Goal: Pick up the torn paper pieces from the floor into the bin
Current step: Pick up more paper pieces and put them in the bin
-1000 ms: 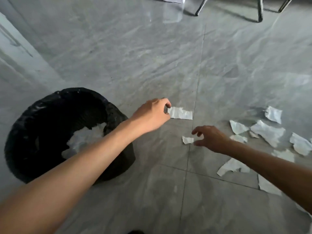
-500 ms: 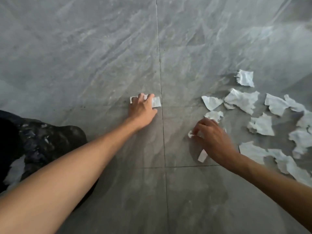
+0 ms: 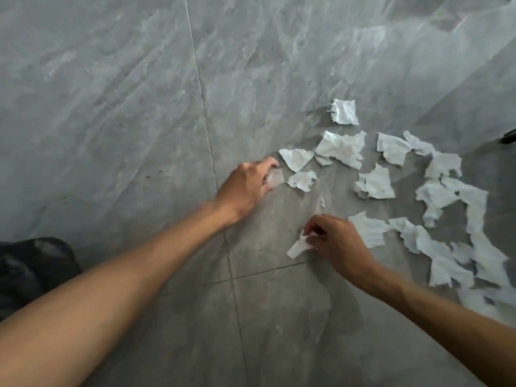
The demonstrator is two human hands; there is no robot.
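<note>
At the lower left edge only part of the black-lined bin (image 3: pixel 30 272) is seen, well apart from the litter. Further right, the left hand (image 3: pixel 245 188) is curled around a small scrap (image 3: pixel 275 178), blurred but apparently pinched between thumb and fingers, just beside two loose pieces (image 3: pixel 296 159) on the grey floor (image 3: pixel 111 107). Next, the right hand (image 3: pixel 339 244) is closed on a narrow strip (image 3: pixel 298 247) held at the fingertips. To the far right, many torn paper pieces (image 3: pixel 435 196) are left scattered and overlapping. A light strip held so shallowly could be dropped on the way to the bin, and neighbouring pieces could be brushed further apart by a hurried reach.
</note>
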